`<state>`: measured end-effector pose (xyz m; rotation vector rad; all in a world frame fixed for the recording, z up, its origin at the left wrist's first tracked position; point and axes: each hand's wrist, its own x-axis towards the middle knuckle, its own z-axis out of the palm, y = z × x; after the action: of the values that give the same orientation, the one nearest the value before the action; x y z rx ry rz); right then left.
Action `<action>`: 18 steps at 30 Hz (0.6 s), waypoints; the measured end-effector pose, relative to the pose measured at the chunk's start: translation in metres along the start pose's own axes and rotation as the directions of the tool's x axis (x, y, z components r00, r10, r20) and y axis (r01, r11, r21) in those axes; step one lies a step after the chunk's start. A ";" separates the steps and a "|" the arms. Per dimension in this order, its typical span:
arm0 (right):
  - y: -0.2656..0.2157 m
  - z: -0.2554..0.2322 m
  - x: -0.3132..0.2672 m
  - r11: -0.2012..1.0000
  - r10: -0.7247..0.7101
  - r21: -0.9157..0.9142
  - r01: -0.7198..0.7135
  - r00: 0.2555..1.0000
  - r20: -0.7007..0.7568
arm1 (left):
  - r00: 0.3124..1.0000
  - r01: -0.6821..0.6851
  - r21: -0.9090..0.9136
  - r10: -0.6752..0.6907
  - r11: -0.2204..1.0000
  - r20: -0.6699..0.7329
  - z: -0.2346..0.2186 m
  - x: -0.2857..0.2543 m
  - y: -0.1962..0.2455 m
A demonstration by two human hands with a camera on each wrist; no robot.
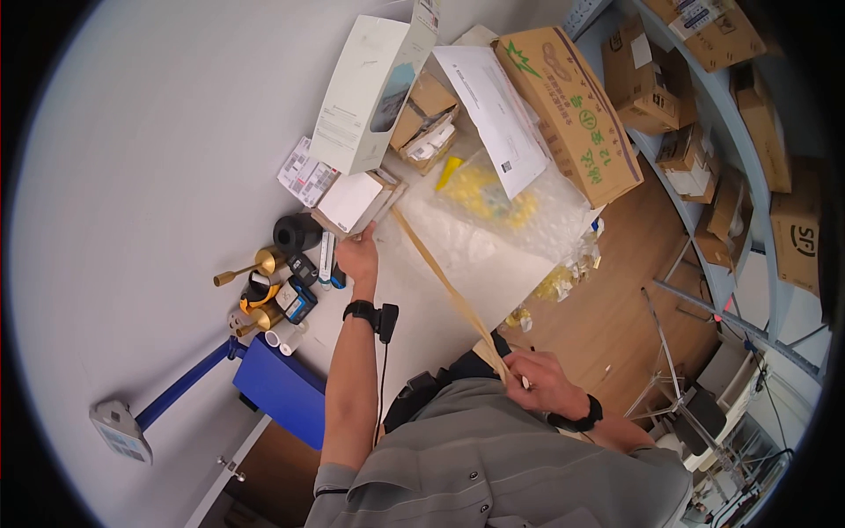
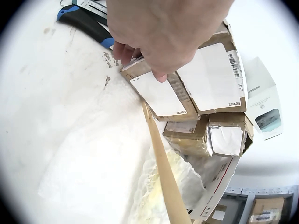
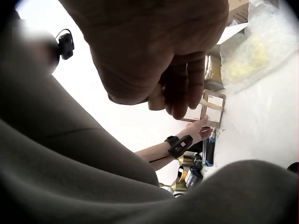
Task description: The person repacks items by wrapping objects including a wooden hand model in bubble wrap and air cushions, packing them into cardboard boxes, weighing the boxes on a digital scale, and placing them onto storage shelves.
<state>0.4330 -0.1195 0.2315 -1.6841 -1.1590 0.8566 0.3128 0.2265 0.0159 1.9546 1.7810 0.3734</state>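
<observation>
My left hand (image 1: 358,260) grips the near edge of a small cardboard box (image 2: 210,77) with white labels on its face. In the left wrist view the thumb lies on the label side, and the other fingers are partly hidden at the box's edge. A long strip of tan tape (image 1: 449,286) runs taut from beside the box across the table to my right hand (image 1: 541,383). That hand, close to the body at the table's front edge, pinches the strip's end in curled fingers. A black and blue handled tool (image 2: 86,25) lies right beside the left hand.
Behind the box stand a tall white carton (image 1: 356,106), another cardboard box (image 1: 422,110) and a large carton (image 1: 572,114). Bubble wrap (image 1: 563,216) and a white mailer (image 1: 497,114) lie to the right. Scanners and brass-coloured items (image 1: 268,260) crowd the left side. Shelves hold more boxes (image 1: 797,233).
</observation>
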 end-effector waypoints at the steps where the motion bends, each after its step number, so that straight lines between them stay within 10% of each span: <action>1: -0.012 -0.011 -0.006 1.000 -0.010 0.016 0.011 1.000 -0.024 | 0.999 0.042 0.044 -0.042 0.998 0.016 -0.003 -0.002 0.003; 6: -0.080 -0.067 -0.040 0.978 0.043 0.205 -0.037 0.999 -0.026 | 0.996 0.080 0.064 -0.082 0.995 0.025 0.003 0.003 -0.001; 9: -0.092 -0.102 -0.058 0.668 -0.040 0.744 0.003 0.999 0.031 | 0.994 0.106 0.050 -0.107 0.993 0.018 0.006 0.005 -0.002; 11: -0.099 -0.126 -0.050 0.697 -0.390 0.659 0.282 0.920 0.020 | 0.990 0.115 0.085 -0.122 0.990 0.072 0.004 0.006 0.000; 15: -0.139 -0.151 -0.065 0.673 -0.459 0.680 0.291 0.885 0.075 | 0.986 0.148 0.123 -0.156 0.981 0.053 -0.003 0.006 0.005; 18: -0.152 -0.146 -0.075 0.655 -0.488 0.703 0.277 0.866 0.114 | 0.902 0.335 -0.101 -0.288 0.937 0.321 -0.002 0.008 -0.008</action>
<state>0.4886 -0.2071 0.4297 -0.6836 -1.1541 1.0982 0.3055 0.2354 0.0129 1.4926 1.7652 0.0912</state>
